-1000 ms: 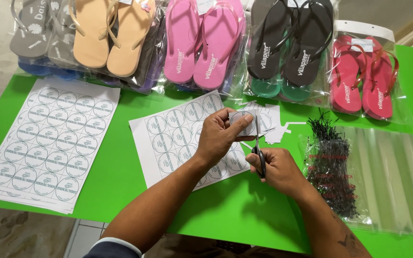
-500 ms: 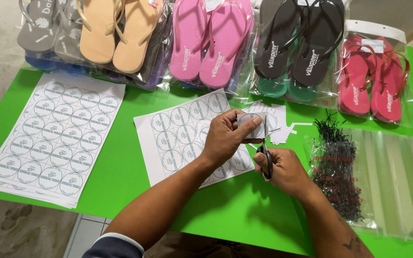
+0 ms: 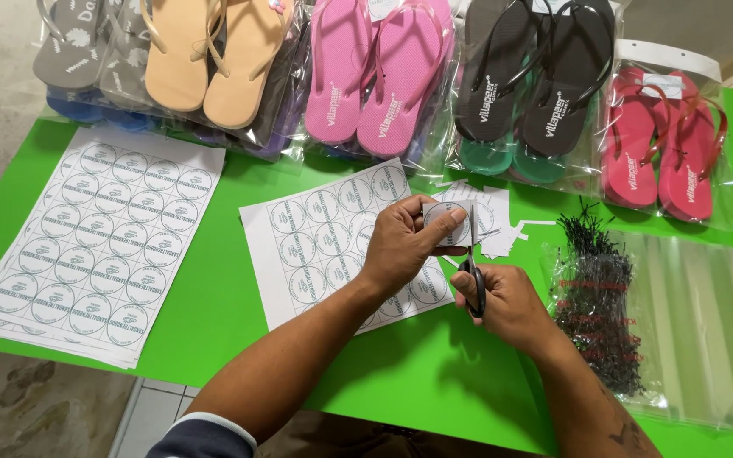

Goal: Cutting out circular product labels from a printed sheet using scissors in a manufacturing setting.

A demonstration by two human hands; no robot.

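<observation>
My left hand (image 3: pixel 402 244) pinches a small paper label (image 3: pixel 449 224) printed with a round emblem, held above the green table (image 3: pixel 214 305). My right hand (image 3: pixel 506 304) grips a pair of black-handled scissors (image 3: pixel 472 270) whose blades point up into the label's right edge. Under my left wrist lies a partly cut sheet of round labels (image 3: pixel 324 237). Cut paper pieces (image 3: pixel 494 222) lie just behind the label.
A stack of uncut label sheets (image 3: pixel 95 246) lies at the left. Bagged flip-flops line the back: tan (image 3: pixel 205 59), pink (image 3: pixel 379 76), black (image 3: pixel 536 85), red (image 3: pixel 668 153). A bag of black tag fasteners (image 3: pixel 595 297) and clear bags (image 3: pixel 706 331) sit at the right.
The label has turned slightly in my left hand as the scissors work along its edge. Both hands stay in nearly the same spot.
</observation>
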